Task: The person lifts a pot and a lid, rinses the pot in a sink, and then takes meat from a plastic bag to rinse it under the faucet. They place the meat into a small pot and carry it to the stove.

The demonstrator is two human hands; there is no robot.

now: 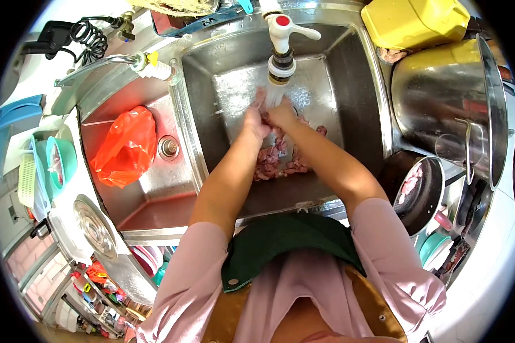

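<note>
The tap (280, 46) hangs low over the right basin (355, 97), leaving little headroom beneath it. Meat pieces (277, 163) litter that basin's floor toward the near wall; its far corners lie bare. A big steel pot (440, 103) and a dark pan (418, 191) crowd the right rim. An orange bag (126, 146) sits mid-floor in the left basin (154, 200).

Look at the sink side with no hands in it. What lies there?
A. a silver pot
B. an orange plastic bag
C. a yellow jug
B: an orange plastic bag lies crumpled in the left basin, right beside its drain.
</note>
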